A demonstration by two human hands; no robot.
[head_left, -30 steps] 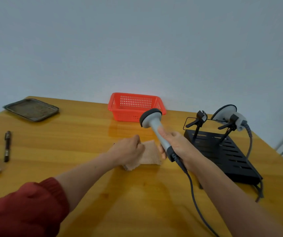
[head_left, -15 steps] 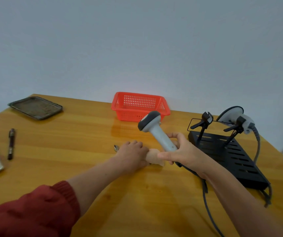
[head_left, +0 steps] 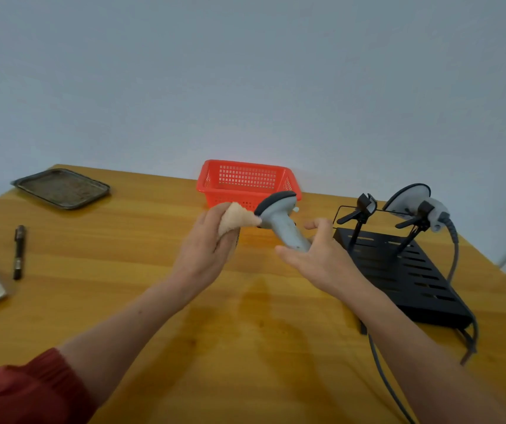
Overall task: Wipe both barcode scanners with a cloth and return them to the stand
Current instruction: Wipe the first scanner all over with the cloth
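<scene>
At the middle of the frame, two hands work above the table. The left hand squeezes one cloth against a scanner. The right hand holds that scanner's handle loosely, fingers spread. At right, a second scanner sits on the black stand. Behind is one red basket.

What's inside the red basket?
Nothing shows inside the red basket: its far mesh wall looks bare. Its floor is hidden by the near wall, and the cloth and scanner cover its lower front.
</scene>
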